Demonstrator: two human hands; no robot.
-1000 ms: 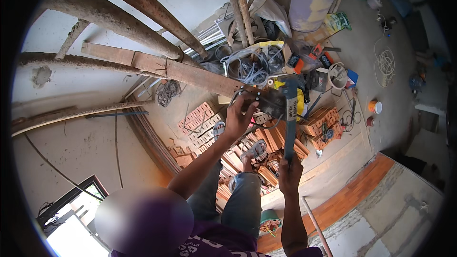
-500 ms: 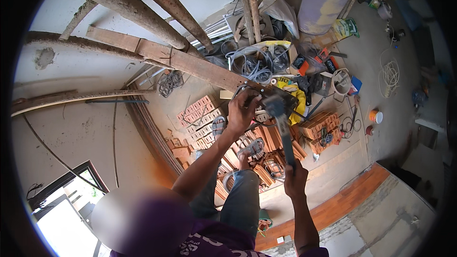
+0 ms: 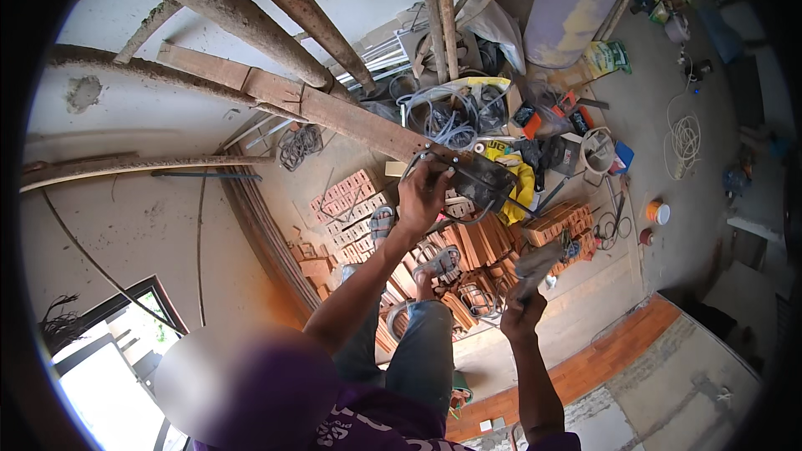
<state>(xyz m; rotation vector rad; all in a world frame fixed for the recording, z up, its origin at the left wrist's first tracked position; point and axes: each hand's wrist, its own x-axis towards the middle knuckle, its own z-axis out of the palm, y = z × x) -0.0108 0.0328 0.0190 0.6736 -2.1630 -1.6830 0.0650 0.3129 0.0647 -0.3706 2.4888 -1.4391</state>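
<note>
My left hand (image 3: 423, 194) is closed at the far end of a long wooden plank (image 3: 351, 121), pinching a dark bent metal rod (image 3: 493, 184) that lies across it. Small upright pins stand near that end of the plank, close to my fingertips. To the right and nearer me, my right hand (image 3: 524, 315) grips a hammer (image 3: 536, 263) by its handle. The hammer is raised and tilted, its head blurred by motion and apart from the rod. What exactly lies under my left fingers is hidden.
Below are stacked bricks (image 3: 347, 196) and more bricks (image 3: 560, 230) on the floor, around my sandalled feet. Bags, hoses and boxes crowd the far wall. Rusty poles (image 3: 225, 12) slant in at upper left. A white-orange bucket (image 3: 658, 212) stands at right.
The hammer has swung back from the plank's end toward me and to the right, its head now near my right hand. My left hand has stayed almost in place on the rod.
</note>
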